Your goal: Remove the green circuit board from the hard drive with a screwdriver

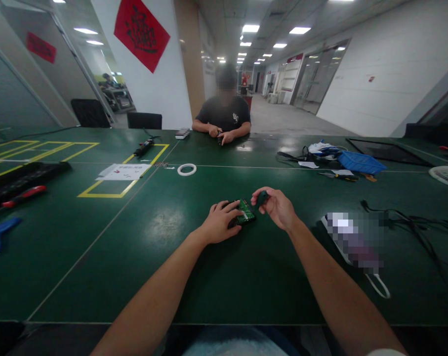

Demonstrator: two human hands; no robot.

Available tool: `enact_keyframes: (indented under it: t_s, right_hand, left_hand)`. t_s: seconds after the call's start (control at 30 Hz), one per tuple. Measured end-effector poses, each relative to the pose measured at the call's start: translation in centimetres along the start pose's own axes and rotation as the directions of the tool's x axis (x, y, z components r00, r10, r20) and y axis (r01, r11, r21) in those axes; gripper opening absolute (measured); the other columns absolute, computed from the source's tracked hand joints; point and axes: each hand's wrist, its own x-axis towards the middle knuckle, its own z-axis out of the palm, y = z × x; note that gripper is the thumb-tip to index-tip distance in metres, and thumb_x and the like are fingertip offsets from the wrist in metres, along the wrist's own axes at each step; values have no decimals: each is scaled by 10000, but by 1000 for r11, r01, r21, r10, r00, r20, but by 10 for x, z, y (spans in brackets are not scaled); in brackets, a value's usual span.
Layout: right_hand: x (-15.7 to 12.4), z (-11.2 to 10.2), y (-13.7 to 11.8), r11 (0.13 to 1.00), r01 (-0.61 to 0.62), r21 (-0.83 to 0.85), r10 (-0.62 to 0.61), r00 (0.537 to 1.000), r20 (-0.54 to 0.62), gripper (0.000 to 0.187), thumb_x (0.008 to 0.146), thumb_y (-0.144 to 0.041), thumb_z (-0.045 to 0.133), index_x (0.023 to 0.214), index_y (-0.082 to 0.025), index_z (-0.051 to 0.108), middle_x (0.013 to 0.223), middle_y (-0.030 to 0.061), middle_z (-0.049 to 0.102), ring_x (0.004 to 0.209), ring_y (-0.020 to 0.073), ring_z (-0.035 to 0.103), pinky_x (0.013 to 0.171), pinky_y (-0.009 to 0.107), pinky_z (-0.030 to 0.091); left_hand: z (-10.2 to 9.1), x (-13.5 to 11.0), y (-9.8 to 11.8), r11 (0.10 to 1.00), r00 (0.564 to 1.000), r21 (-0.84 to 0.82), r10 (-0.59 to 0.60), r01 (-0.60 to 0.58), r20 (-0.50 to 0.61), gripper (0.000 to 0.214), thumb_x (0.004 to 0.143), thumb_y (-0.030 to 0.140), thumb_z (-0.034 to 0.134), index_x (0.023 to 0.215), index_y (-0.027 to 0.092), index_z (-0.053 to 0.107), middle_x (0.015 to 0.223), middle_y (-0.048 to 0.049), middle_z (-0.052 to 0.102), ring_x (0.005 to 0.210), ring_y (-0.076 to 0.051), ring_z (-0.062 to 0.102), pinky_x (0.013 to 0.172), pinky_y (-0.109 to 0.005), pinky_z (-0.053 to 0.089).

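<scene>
Flat on the green table lies a small black hard drive, its green circuit board facing up. My left hand reaches over its left part and grips it, the fingers on the far side and the thumb at the near edge; the palm hides much of that end. Just right of the drive and a little above the table, my right hand is closed around a short dark green tool handle. The tip of that tool cannot be made out.
Across the table sits a person holding a small dark object. A white tape roll lies ahead to the left. On the right are a phone, black cables, pliers and a blue bin.
</scene>
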Motion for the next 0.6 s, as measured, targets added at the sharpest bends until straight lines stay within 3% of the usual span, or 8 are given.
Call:
enact_keyframes:
  t_s: [0.17,0.33,0.5,0.6]
  right_hand:
    - [0,-1,1,1000,15,19,-16,1000,4,289,899,-357,555,1037,-167,723,903,89,663,844,200,620,512,240,428]
    - [-1,-2,1,996,51,-68,-53,998,-29,200,870,-322,609,916,-156,709,958,90,674,821,170,600,545,234,440]
    - [-2,1,0,999,-16,37,15,999,28,161,875,-343,625,956,-211,585,929,71,704,823,188,641,493,214,383]
    - [-1,3,0,999,-13,51,12,1000,25,213,907,-383,590,1045,-221,599,857,50,683,775,175,625,487,215,382]
  left_hand:
    - [-2,4,1,1000,999,-4,25,-25,27,545,857,429,661,1379,335,536,1573,9,435,1448,-435,268,1116,-631,287]
    - [-3,3,0,1000,1000,-13,26,-26,15,561,859,434,657,1394,335,522,1575,7,433,1437,-433,287,1110,-625,297]
    - [-1,2,-1,999,1000,-29,28,-28,11,577,851,427,674,1400,348,517,1563,-2,447,1448,-427,272,1112,-628,291]
    - [-1,2,-1,999,1000,-29,27,-27,5,575,848,419,680,1396,352,520,1567,4,441,1448,-424,273,1114,-626,290]
